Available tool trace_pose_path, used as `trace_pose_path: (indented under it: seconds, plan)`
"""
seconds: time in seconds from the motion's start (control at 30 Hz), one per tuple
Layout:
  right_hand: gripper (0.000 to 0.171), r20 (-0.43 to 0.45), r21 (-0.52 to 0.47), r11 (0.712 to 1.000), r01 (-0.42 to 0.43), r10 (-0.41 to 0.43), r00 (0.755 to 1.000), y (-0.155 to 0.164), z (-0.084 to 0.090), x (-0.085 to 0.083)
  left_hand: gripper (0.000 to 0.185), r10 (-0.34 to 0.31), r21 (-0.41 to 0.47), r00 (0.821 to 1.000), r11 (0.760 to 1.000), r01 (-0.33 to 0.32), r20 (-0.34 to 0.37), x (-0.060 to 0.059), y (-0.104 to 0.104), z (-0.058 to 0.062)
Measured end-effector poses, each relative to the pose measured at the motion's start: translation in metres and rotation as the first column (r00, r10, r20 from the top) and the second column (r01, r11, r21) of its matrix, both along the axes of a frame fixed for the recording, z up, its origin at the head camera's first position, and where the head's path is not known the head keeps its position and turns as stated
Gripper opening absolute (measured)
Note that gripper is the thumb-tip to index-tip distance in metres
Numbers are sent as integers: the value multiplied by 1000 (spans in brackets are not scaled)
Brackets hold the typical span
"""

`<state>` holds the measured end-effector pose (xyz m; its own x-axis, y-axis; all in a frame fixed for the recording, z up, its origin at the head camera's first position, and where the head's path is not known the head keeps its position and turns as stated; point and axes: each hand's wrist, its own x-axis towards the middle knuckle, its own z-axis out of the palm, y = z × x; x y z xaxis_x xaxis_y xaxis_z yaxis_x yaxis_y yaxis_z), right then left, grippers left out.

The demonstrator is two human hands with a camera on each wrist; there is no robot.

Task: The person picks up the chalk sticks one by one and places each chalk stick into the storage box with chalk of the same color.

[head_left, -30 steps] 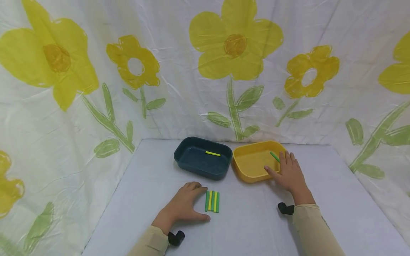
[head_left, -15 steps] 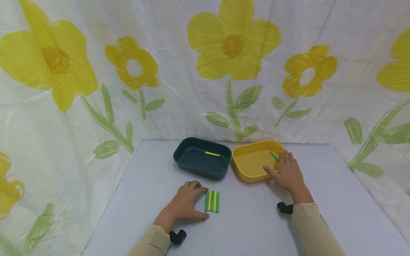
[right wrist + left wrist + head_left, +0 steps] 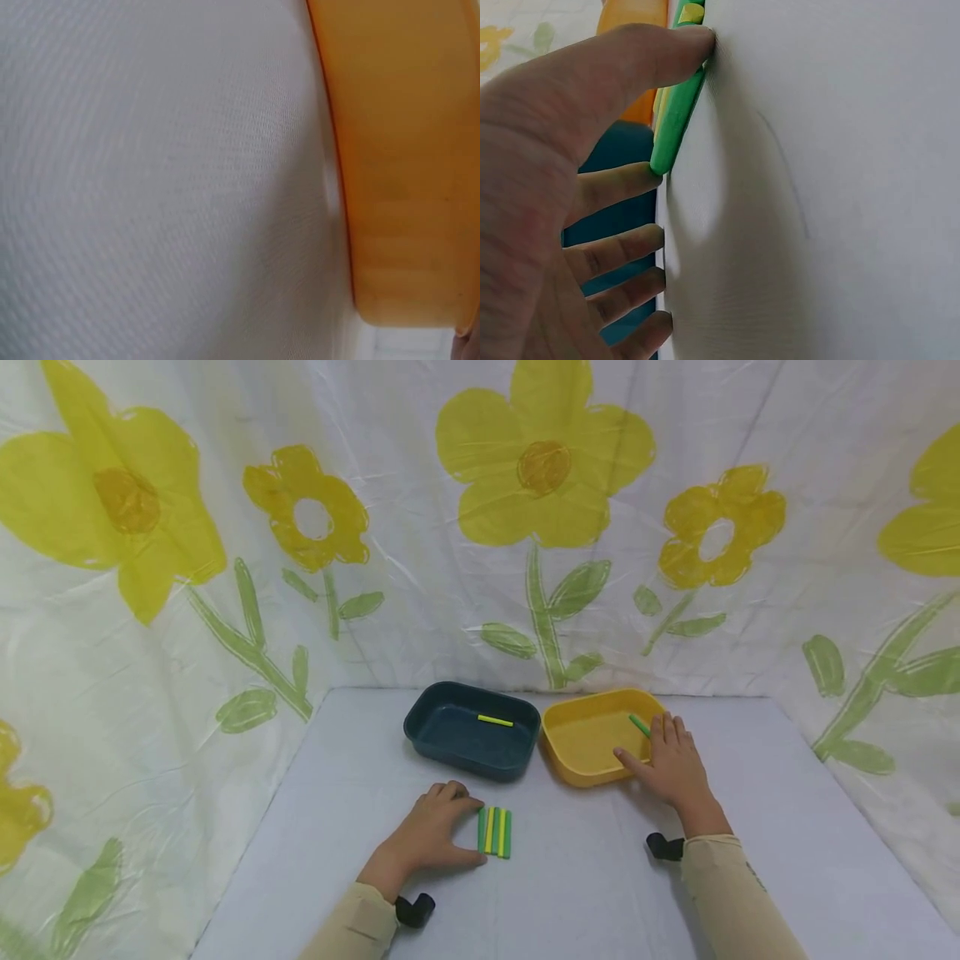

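In the head view the left hand (image 3: 431, 835) lies palm-down on the white table (image 3: 585, 893), fingers spread and relaxed, its thumb tip and forefinger tip touching the left side of a row of sticks (image 3: 494, 832); these green and yellow sticks lie side by side, touching one another, their long axes running away from the person toward the trays. The right hand (image 3: 673, 766) rests flat with straight fingers on the near right rim of the yellow tray (image 3: 581, 760), thumb reaching over the rim into it. A single green stick (image 3: 640, 726) lies slanted in that tray just beside the fingertips. The dark blue tray (image 3: 457, 750) stands touching the yellow one on its left and holds one yellow stick (image 3: 496, 720) lying crosswise. In the left wrist view the thumb (image 3: 641, 56) presses against the outermost green stick (image 3: 678, 116), the other fingers (image 3: 619, 247) loosely spread with the blue tray behind them. The right wrist view shows only the yellow tray's outer wall (image 3: 401, 172) standing on the table; the hand's pose cannot be told there
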<state>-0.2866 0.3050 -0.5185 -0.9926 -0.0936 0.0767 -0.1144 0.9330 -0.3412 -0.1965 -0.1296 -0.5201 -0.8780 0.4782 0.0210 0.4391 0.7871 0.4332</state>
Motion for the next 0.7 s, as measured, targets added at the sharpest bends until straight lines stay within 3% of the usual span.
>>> trace_pose_path:
  seconds: [0.27,0.7]
  plan:
    - [120,-6,16,1000,0,0,1000,0,-1,1,77,-14,36,1000,999,13,26,-4,0,0]
    - [133,10,18,1000,-12,12,1000,0,2,1,82,7,147,1000,989,-7,-2,-2,12,8]
